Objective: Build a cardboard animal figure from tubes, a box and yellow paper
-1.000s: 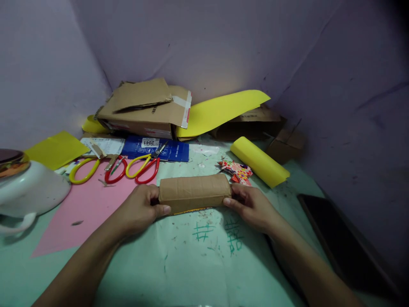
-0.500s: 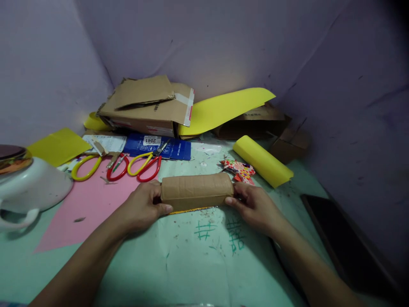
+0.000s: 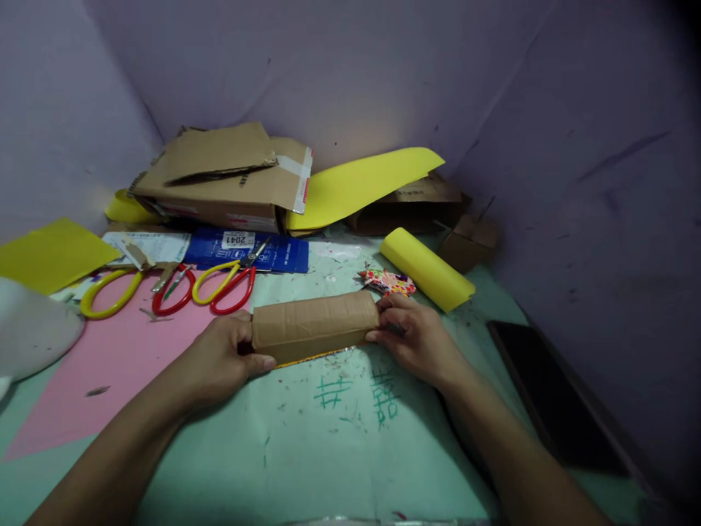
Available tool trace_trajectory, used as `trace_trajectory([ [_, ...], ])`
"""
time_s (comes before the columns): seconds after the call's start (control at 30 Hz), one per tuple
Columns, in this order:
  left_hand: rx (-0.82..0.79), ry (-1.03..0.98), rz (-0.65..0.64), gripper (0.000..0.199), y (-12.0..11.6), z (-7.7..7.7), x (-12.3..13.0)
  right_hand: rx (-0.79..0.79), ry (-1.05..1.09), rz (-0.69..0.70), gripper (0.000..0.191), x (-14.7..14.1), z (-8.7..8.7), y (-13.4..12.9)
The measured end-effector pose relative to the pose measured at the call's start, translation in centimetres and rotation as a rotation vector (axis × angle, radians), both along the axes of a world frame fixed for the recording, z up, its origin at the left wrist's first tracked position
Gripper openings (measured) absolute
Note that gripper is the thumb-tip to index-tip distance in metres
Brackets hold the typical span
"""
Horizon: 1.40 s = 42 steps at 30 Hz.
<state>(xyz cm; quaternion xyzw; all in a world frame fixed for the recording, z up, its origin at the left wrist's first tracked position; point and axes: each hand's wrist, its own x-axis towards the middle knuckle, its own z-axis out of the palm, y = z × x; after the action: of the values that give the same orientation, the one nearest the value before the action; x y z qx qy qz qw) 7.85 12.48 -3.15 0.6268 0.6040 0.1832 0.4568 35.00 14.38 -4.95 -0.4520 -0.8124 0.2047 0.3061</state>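
Note:
A long brown cardboard box (image 3: 315,321) with a rounded top rests on the green table, a thin orange strip showing along its lower front edge. My left hand (image 3: 222,358) grips its left end, thumb across the front corner and fingers behind. At the opposite end my right hand (image 3: 416,332) pinches the box with thumb in front; some of its fingertips are hidden. Just behind the right hand lies a floral-patterned pouch (image 3: 390,281) with a pencil tip poking out.
Two pairs of scissors, one pair (image 3: 233,277) nearest the box, lie left on pink paper (image 3: 125,365). Behind are a blue packet (image 3: 274,252), a cardboard carton (image 3: 219,183) and a yellow paper roll (image 3: 427,269). A dark phone-like slab (image 3: 553,394) is at right, a white mug (image 3: 36,329) at left.
The view has swung slightly right, so everything sits further left. The cardboard box has turned a little, its right end now higher in view. Both hands keep their hold.

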Motion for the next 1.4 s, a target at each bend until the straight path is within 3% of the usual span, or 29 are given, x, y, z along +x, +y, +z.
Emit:
trace_trajectory([
  [0.23, 0.044, 0.077, -0.007, 0.015, 0.0, 0.1, -0.1, 0.103, -0.074, 0.068, 0.012, 0.5, -0.5, 0.5],
  [0.4, 0.042, 0.099, -0.024, 0.015, 0.1, -0.4, -0.5, 0.090, -0.278, -0.027, 0.013, 0.5, -0.3, 0.4],
  [0.6, 0.034, 0.026, -0.075, 0.012, 0.2, -0.8, -0.7, 0.120, -0.375, -0.079, 0.012, 0.1, 0.4, 0.3],
  [1.23, 0.046, 0.060, 0.005, 0.010, -0.1, 0.4, 0.1, 0.095, -0.311, -0.069, 0.013, 0.2, 0.0, 0.2],
  [1.4, 0.071, -0.062, 0.024, 0.013, 0.0, 0.9, -0.9, 0.040, -0.068, -0.026, 0.015, 0.6, 0.3, 0.0],
])
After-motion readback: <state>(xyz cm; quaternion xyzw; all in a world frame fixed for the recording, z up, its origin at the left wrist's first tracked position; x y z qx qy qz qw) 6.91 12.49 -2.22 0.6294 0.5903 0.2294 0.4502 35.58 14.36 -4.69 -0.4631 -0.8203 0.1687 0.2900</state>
